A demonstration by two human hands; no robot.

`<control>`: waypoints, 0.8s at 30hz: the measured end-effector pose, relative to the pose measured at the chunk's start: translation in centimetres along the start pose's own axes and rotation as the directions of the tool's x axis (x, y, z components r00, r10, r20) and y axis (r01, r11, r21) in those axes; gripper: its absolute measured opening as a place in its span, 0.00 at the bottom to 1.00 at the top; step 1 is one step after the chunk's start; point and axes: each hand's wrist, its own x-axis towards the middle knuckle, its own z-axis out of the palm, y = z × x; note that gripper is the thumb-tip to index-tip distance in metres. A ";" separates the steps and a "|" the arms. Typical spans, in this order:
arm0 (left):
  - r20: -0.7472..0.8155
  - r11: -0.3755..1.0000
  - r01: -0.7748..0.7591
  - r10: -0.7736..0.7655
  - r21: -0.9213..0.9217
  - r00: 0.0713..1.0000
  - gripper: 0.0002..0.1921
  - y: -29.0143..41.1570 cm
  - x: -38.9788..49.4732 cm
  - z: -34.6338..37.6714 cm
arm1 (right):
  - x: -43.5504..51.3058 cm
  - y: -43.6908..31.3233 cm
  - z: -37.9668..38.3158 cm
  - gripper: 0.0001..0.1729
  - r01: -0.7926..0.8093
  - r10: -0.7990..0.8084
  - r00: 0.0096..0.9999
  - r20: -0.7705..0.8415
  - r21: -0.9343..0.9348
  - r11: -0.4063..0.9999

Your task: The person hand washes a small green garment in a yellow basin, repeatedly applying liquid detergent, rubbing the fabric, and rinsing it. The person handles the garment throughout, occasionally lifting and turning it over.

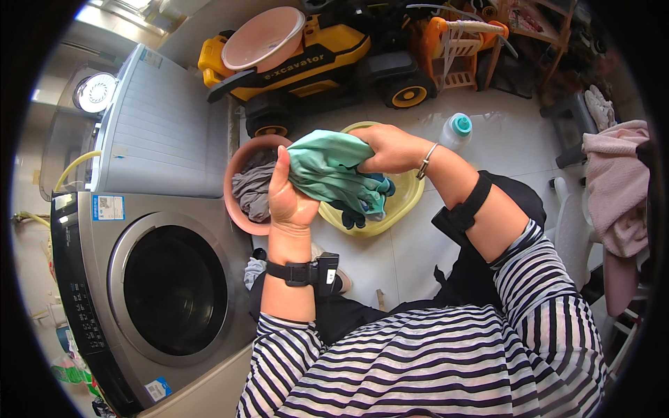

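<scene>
A green garment (330, 157) is stretched between my two hands in front of me. My left hand (292, 201) grips its left edge, thumb up and palm towards me. At its upper right, my right hand (392, 149) pinches the cloth between thumb and fingers. Below the garment stands a yellow plastic basin (410, 201), with dark blue cloth (353, 217) hanging at its near side. The garment's lower end hangs over the basin and hides part of it. Left of the basin, a pink basin (232, 209) holds grey wet-looking cloth (255, 190), partly behind my left hand.
A front-loading washing machine (175, 290) and a grey twin-tub washer (162, 125) stand at left. A yellow toy excavator (324, 57) bears an empty pink basin (264, 39). A bottle with a teal cap (456, 130) stands on the tiles. A pink towel (616, 183) hangs at right.
</scene>
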 end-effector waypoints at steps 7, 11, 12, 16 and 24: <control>-0.099 0.989 -0.141 0.138 -0.033 0.986 0.28 -0.1 -0.1 0.5 | 0.9 2.1 0.2 0.14 -0.105 0.265 0.957 -0.118 0.712 0.694; -0.140 0.990 -0.136 0.138 0.024 0.980 0.24 0.0 0.2 0.0 | 0.7 1.0 0.3 0.12 0.028 0.208 0.974 -0.091 0.957 0.289; -0.185 0.990 -0.130 0.136 0.048 0.973 0.24 0.0 0.2 0.0 | 0.6 0.6 0.3 0.13 0.025 0.205 0.977 -0.065 0.982 0.190; -0.131 0.940 -0.170 0.216 0.296 0.968 0.18 -0.3 0.4 0.1 | 0.3 -1.2 0.3 0.14 0.016 0.168 0.986 -0.017 1.000 0.007; -0.024 0.839 -0.171 0.214 0.517 0.977 0.30 -1.1 1.0 2.5 | 0.7 -3.9 -0.2 0.14 0.064 0.110 0.989 -0.103 0.948 0.312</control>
